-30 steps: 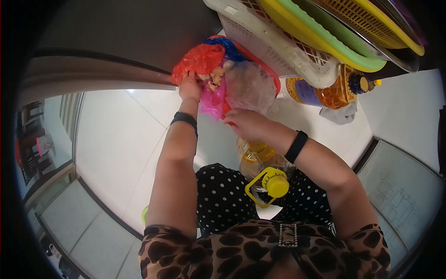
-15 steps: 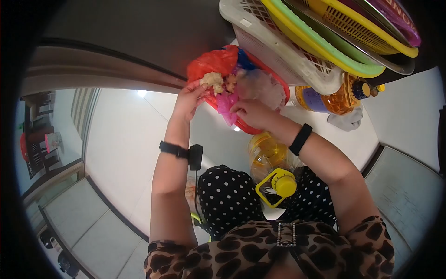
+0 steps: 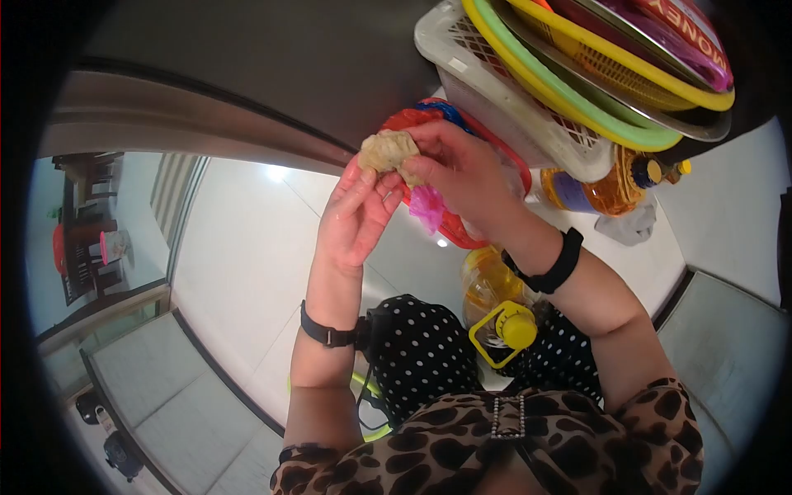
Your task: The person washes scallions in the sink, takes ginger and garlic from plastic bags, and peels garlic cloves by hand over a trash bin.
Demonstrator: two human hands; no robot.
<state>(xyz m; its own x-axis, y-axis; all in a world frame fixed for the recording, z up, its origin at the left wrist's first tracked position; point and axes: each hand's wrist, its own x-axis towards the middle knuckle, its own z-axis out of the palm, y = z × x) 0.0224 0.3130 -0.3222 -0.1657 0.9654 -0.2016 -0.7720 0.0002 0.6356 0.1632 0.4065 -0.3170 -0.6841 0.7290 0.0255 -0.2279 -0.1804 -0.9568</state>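
Note:
A knobbly, pale tan piece of ginger [image 3: 388,152] is held up between both hands. My left hand [image 3: 353,210] pinches its lower left side, palm turned partly up. From the right, my right hand [image 3: 462,169] grips the other end with thumb and fingers. Behind and below the hands is a red basket [image 3: 470,238], mostly covered by my right hand. A pink plastic bag [image 3: 426,209] hangs at its near rim, and a red plastic bag [image 3: 404,120] lies at its far side.
An oil bottle with a yellow cap and handle [image 3: 499,318] stands between my knees. Another oil bottle [image 3: 594,190] lies at the right by a grey cloth [image 3: 629,224]. A white crate [image 3: 528,124] with stacked yellow and green baskets [image 3: 577,107] stands at upper right.
My left hand has lifted the ginger towards me and to the right. My right hand has left the pink bag and moved up onto the ginger.

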